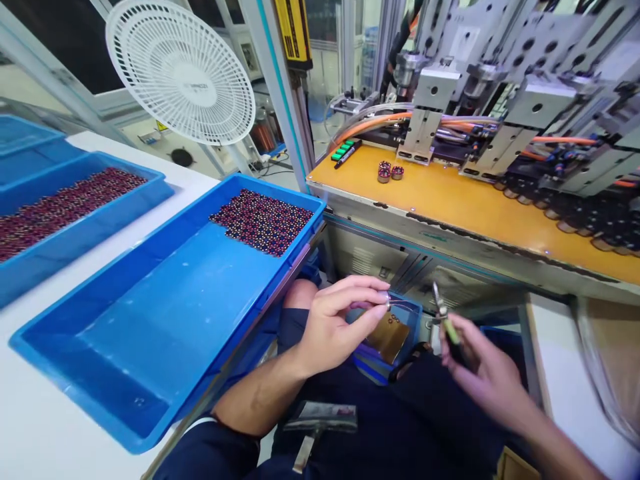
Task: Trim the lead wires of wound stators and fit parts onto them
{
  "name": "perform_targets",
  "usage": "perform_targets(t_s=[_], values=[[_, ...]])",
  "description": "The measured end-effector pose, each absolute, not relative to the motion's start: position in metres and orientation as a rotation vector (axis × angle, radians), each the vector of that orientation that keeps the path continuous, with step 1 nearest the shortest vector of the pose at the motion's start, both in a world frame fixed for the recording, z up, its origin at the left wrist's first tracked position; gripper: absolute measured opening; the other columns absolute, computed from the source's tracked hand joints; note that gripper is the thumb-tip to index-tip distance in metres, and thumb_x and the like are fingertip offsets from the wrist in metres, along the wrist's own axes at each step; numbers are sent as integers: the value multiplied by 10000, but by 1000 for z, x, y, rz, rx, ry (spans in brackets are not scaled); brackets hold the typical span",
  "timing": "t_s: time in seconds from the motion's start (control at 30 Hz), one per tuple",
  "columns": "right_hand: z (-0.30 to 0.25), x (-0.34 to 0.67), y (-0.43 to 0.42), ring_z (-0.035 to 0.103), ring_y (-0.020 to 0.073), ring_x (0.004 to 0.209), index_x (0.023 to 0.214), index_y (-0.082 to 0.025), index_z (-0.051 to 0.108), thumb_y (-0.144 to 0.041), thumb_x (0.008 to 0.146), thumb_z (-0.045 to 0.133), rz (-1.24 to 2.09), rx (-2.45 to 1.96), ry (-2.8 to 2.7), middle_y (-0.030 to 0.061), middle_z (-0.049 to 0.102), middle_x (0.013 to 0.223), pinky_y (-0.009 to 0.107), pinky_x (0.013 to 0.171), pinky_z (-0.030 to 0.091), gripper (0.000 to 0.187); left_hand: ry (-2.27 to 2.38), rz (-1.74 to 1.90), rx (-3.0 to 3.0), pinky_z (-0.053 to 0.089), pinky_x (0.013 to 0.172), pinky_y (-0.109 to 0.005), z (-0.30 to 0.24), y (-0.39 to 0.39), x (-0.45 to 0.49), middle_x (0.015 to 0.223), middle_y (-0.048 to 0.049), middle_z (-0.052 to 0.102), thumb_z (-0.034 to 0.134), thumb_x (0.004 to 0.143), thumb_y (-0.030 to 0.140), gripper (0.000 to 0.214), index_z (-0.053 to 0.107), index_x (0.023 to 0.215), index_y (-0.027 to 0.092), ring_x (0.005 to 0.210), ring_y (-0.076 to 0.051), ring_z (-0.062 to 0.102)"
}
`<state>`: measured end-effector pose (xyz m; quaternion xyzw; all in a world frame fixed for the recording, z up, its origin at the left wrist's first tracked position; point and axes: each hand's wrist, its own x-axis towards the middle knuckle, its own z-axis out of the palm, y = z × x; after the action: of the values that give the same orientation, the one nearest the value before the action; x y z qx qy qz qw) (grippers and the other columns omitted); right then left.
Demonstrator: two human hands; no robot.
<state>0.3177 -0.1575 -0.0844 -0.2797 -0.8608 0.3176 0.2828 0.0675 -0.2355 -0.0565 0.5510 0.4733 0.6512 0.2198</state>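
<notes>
My left hand (pixel 340 320) is closed in a pinch on a small wound coil (pixel 386 300), mostly hidden by the fingertips. Thin wires (pixel 403 304) stick out from it to the right. A pair of cutting pliers (pixel 444 319) with green and black handles is gripped in my right hand (pixel 483 367), jaws pointing up, apart from the wires. Below and between the hands, a small blue bin (pixel 413 303) holds a brown sheet (pixel 389 337) with several small parts on it.
A large blue tray (pixel 165 293) on the left holds many small coils (pixel 263 220) at its far end. Behind it stand another filled tray (pixel 100 220) and a white fan (pixel 185 73). A machine (pixel 430 100) stands over an orange bench (pixel 430 193), with a few coils (pixel 384 172) on it.
</notes>
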Motion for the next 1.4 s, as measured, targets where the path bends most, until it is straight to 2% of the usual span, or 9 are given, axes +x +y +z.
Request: perform_targets(t_s=[0.07, 0.13, 0.23, 0.37, 0.5, 0.63, 0.87, 1.2, 1.4], values=[[-94, 316, -190, 678, 139, 696, 1283, -255, 451, -195, 896, 553, 1175, -767, -2213, 25, 653, 857, 205, 660, 594, 405, 1297, 1785, 1524, 597, 685, -256, -57, -235, 69, 993, -115, 747, 695, 813, 145, 74, 734, 875, 155, 875, -179, 716], [-96, 313, -211, 694, 141, 759, 1297, -276, 425, -175, 912, 551, 1349, -790, -2129, 48, 660, 935, 212, 727, 601, 417, 1278, 1766, 1533, 603, 700, -261, -57, -233, 73, 1002, -120, 746, 690, 818, 147, 77, 732, 883, 151, 886, -181, 717], [-93, 312, -224, 705, 159, 857, 1411, -308, 374, -149, 912, 536, 1436, -707, -2063, 81, 659, 1047, 273, 839, 593, 548, 1277, 1750, 1584, 605, 740, -281, -56, -232, 77, 1004, -115, 746, 688, 815, 123, 93, 730, 891, 155, 893, -181, 717], [-93, 317, -223, 655, 221, 1124, 1505, -351, 281, -133, 896, 537, 1436, -680, -2083, 120, 605, 1279, 395, 974, 518, 696, 1286, 1762, 1655, 601, 800, -308, -54, -233, 81, 1006, -104, 746, 686, 805, 85, 129, 726, 902, 161, 899, -175, 714], [-90, 313, -219, 620, 222, 1190, 1498, -365, 305, -101, 879, 528, 1469, -679, -2097, 100, 609, 1294, 412, 1009, 483, 709, 1286, 1771, 1700, 597, 807, -305, -54, -235, 81, 1006, -113, 741, 683, 800, 63, 146, 721, 913, 146, 899, -171, 713], [-79, 302, -216, 664, 181, 1095, 1479, -391, 347, -44, 848, 515, 1514, -610, -2021, 63, 646, 1215, 357, 1000, 500, 739, 1305, 1768, 1748, 597, 819, -312, -54, -238, 79, 1015, -112, 738, 679, 803, 64, 160, 717, 932, 153, 908, -169, 710], [-73, 297, -215, 661, 115, 849, 1438, -392, 422, -10, 845, 513, 1661, -635, -1905, 35, 649, 1027, 240, 825, 580, 711, 1309, 1755, 1777, 594, 820, -303, -56, -239, 78, 1021, -121, 733, 677, 805, 59, 169, 717, 947, 143, 917, -171, 708], [-69, 294, -220, 590, 85, 757, 1428, -423, 413, 1, 863, 476, 1698, -641, -1897, 16, 611, 964, 196, 736, 545, 709, 1308, 1755, 1777, 596, 822, -306, -58, -240, 78, 1029, -108, 735, 677, 803, 59, 178, 721, 944, 157, 916, -172, 708], [-71, 296, -219, 542, 78, 697, 1383, -407, 454, -76, 909, 484, 1654, -721, -1969, -10, 600, 880, 169, 669, 506, 579, 1289, 1748, 1758, 588, 825, -305, -60, -240, 78, 1025, -110, 734, 680, 797, 49, 180, 721, 939, 152, 918, -171, 707]])
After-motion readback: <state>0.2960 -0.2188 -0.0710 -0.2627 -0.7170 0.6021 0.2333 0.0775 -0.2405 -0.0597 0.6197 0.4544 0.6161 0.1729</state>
